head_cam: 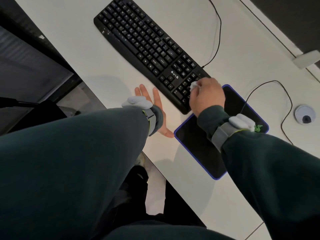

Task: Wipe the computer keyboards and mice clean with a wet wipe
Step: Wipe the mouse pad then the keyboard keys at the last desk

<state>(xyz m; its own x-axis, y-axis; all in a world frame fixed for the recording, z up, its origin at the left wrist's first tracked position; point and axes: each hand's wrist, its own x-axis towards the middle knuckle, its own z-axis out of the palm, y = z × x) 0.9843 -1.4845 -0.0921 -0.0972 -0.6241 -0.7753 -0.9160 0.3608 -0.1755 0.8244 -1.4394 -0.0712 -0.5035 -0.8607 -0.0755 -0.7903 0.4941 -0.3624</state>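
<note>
Scrubbing the number pad end of the black keyboard (149, 47) with a balled-up wet wipe (193, 85) pinched in my right hand (207, 96). Left hand (152, 103) lies flat, fingers spread, on the white desk (72, 49) just beside the keyboard's near edge

My right hand (206, 96) closes over the wet wipe (193, 85), leaving only a crumpled white tip in view. It also covers the near corner of the keyboard (147, 44), whose far end is cut off by the top edge. Most key legends are too small to read. My sleeve (86, 153) and wrist band (151, 121) hide the palm of my left hand (158, 101); only fingers and thumb show. My right forearm (259, 161) masks the middle of the mouse pad (195, 144), where a thin cable (275, 81) vanishes beneath my wrist. A white block (306, 60) is clipped by the right edge.
</note>
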